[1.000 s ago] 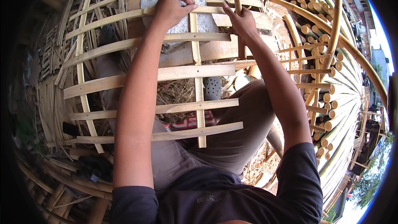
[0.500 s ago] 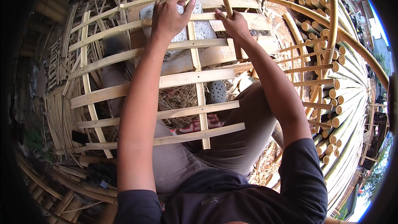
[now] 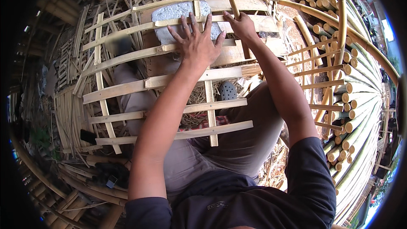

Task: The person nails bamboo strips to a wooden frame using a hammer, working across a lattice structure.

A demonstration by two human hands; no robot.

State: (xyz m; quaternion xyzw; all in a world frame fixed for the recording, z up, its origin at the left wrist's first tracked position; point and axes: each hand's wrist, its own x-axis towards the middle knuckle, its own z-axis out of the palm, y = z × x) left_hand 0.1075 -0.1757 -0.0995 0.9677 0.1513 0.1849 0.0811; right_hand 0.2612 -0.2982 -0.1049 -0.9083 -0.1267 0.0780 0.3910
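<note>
Across my lap and a stone block lies a lattice of split bamboo slats (image 3: 123,89), several long strips fixed over two crosspieces. My left hand (image 3: 197,40) rests on its upper strips with the fingers spread wide, over the right-hand crosspiece. In my right hand (image 3: 242,26) is a hammer (image 3: 233,5), gripped by its wooden handle with the head pointing away from me. The handle's lower end shows below that hand. Under the far strips sits the pale grey stone block (image 3: 169,13), partly covered by my left hand and the slats.
Wooden boards (image 3: 271,47) lie around the stone. Stacked bamboo poles (image 3: 360,116) fill the right side, with a smaller slat lattice (image 3: 320,82) leaning before them. Loose bamboo strips (image 3: 70,114) are heaped at left. A perforated grey shoe (image 3: 227,90) shows beneath the lattice.
My left hand has opened from curled fingers to a flat spread and moved right and nearer. The lattice and stone appear slightly further right. My right hand still holds the hammer, nearly in place.
</note>
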